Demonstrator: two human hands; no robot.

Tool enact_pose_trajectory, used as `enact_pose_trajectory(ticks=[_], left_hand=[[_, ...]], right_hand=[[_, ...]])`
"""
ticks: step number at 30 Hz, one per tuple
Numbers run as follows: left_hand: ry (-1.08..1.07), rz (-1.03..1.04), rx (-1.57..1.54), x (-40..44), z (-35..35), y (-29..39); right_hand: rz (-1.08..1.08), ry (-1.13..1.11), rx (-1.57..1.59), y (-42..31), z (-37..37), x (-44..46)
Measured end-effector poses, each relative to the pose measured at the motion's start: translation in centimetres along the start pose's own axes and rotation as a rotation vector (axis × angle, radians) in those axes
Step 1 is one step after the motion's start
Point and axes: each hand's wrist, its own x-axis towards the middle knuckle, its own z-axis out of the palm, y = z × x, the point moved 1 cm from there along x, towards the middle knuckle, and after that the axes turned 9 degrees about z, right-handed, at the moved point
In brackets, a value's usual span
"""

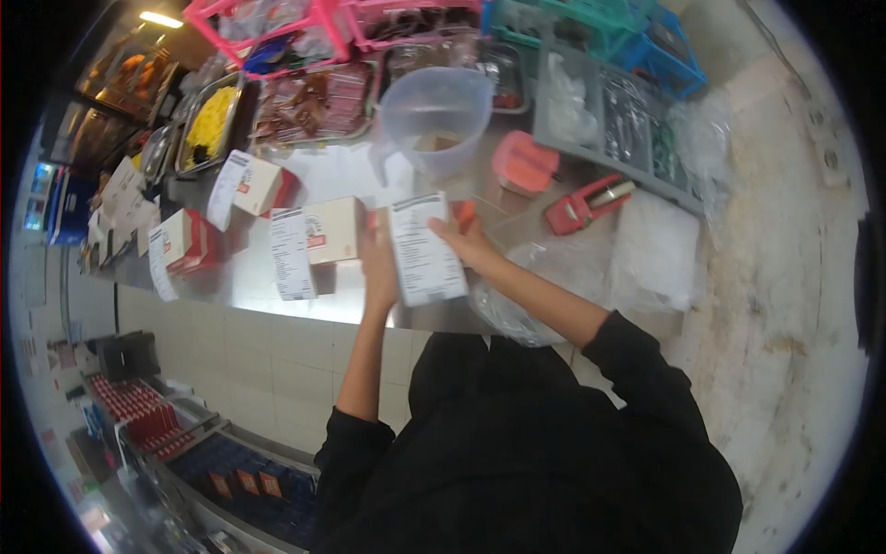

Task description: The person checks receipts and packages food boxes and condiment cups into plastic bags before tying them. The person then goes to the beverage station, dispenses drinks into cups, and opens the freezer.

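A long printed receipt point(426, 249) faces me over the counter edge. My right hand point(460, 238) is closed on its right side, thumb pressed on the paper. Orange-red patches show on both sides behind it, apparently a box that the receipt mostly hides. My left hand point(377, 254), slightly blurred, is closed against the left side of this box. Just left stands a cream food box point(332, 231) with another receipt point(292, 254) on its left side. Two more red-and-cream boxes, one at the front point(185, 240) and one behind point(263, 187), carry receipts too.
A translucent jug point(436, 120) stands behind my hands. To the right are a red-lidded tub point(526, 163), a red stapler-like tool point(586, 205), plastic bags point(531, 295) and a grey cutlery tray point(614, 125). Trays of sachets point(318, 102) and yellow food point(212, 125) line the back.
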Motion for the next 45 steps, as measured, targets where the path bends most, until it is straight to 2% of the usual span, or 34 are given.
enact_pose_trajectory(ticks=[1, 2, 3, 4, 5, 6, 9, 11, 12, 13, 14, 15, 17, 19, 20, 21, 23, 25, 27, 30, 31, 32, 33, 34, 35, 36, 37, 38, 39, 40, 41, 42, 44, 45], left_hand=[[-0.012, -0.145, -0.078, -0.3, -0.5, 1.0], [-0.035, -0.146, -0.007, -0.6, -1.0, 1.8], [-0.058, -0.146, 0.065, -0.9, -1.6, 2.5], [-0.089, -0.002, 0.278, -0.8, -1.9, 2.2], [-0.188, 0.105, 0.178, -0.3, -2.0, -1.0], [-0.142, -0.060, -0.081, -0.7, -1.4, -0.4], [-0.135, -0.150, -0.256, -1.4, -2.0, 0.5], [-0.163, 0.172, 0.391, -1.7, -4.2, -0.6], [-0.097, -0.047, 0.300, -2.6, -3.0, 9.1], [0.018, 0.016, 0.023, -3.0, -3.4, 9.7], [0.027, 0.061, 0.083, -3.7, -3.5, 13.5], [0.032, 0.209, 0.155, -4.1, -3.1, 16.4], [0.005, 0.151, 0.083, -5.7, -1.4, 21.3], [-0.021, 0.079, -0.024, -7.7, 2.0, 24.4], [-0.016, 0.052, -0.051, -9.0, 4.0, 25.4], [-0.083, 0.032, -0.070, -10.0, 5.8, 25.2], [-0.163, -0.033, -0.110, -12.2, 9.1, 23.3], [-0.167, -0.081, -0.138, -14.3, 11.0, 20.6], [-0.278, -0.293, -0.108, -16.2, 12.3, 17.8], [-0.322, -0.355, -0.124, -17.9, 14.1, 12.8], [-0.311, -0.366, -0.127, -18.6, 14.4, 12.1], [-0.262, -0.276, -0.149, -19.3, 14.6, 11.6], [-0.219, -0.183, -0.167, -19.8, 14.5, 11.4], [-0.215, -0.193, -0.166, -20.1, 14.2, 11.5], [-0.116, -0.186, -0.210, -20.4, 13.5, 11.8], [-0.015, -0.177, -0.252, -20.7, 12.5, 12.0], [-0.062, -0.276, -0.014, -21.2, 10.8, 12.0], [-0.065, -0.282, -0.010, -21.1, 10.2, 11.2], [-0.114, 0.029, 0.338, -20.5, 10.1, 10.3], [-0.144, 0.195, 0.489, -19.8, 10.8, 9.2], [-0.146, 0.363, 0.646, -19.0, 11.6, 8.1], [-0.149, 0.367, 0.644, -18.0, 12.2, 8.0], [-0.081, -0.072, 0.168, -15.9, 13.7, 7.7], [-0.084, -0.078, 0.165, -15.1, 13.9, 7.8]], right_hand=[[-0.052, -0.066, 0.018, -0.6, 0.2, -0.5], [-0.053, -0.042, 0.030, 0.1, 0.2, 0.0], [-0.065, 0.033, -0.095, 1.7, 0.1, 1.0], [-0.072, 0.106, -0.224, 2.6, 0.0, 1.6], [-0.068, 0.120, -0.219, 2.7, 0.2, 1.6], [0.004, 0.160, -0.268, 2.9, 0.4, 1.6], [0.067, 0.146, -0.271, 3.3, 0.4, 1.4], [0.064, 0.086, -0.247, 3.0, 0.0, 0.8], [-0.017, 0.025, -0.171, 1.6, -0.3, -0.5], [-0.095, -0.039, -0.101, -0.1, -0.8, -2.2], [-0.174, -0.055, -0.066, -2.6, -1.7, -4.4], [-0.253, -0.072, -0.027, -5.2, -3.0, -6.7], [-0.358, -0.167, 0.034, -8.8, -6.8, -9.9], [-0.306, -0.139, -0.106, -8.2, -11.6, -9.6], [-0.267, -0.205, -0.081, -9.1, -13.9, -11.2], [-0.227, -0.268, -0.056, -10.0, -15.9, -13.0], [-0.181, -0.136, -0.108, -7.2, -19.1, -13.9], [0.075, -0.041, -0.324, -3.4, -21.7, -13.6], [0.116, -0.067, -0.242, -0.5, -21.8, -13.7], [0.146, -0.140, -0.207, 3.5, -22.5, -12.7], [-0.188, 0.085, -0.403, 8.6, -23.1, -11.2], [-0.183, 0.072, -0.409, 7.8, -23.1, -12.0], [-0.092, 0.121, -0.649, 5.6, -22.8, -13.3], [0.003, 0.171, -0.889, 3.8, -22.6, -14.3], [-0.095, 0.264, -1.113, 2.6, -22.6, -15.0], [-0.090, 0.252, -1.120, 3.0, -22.9, -15.1], [-0.488, 0.275, -1.142, 3.3, -23.1, -15.4], [-0.884, 0.298, -1.130, 3.7, -23.2, -15.9], [-1.130, 0.018, -1.115, 4.0, -23.2, -15.8], [-1.124, 0.018, -1.116, 4.3, -22.9, -15.7], [-1.087, -0.147, -1.150, 4.8, -22.2, -15.6], [-1.048, -0.308, -1.179, 5.4, -21.6, -15.5], [-1.062, -0.304, -1.192, 5.9, -20.8, -15.7], [-0.944, -0.336, -1.108, 5.2, -20.3, -16.1]])
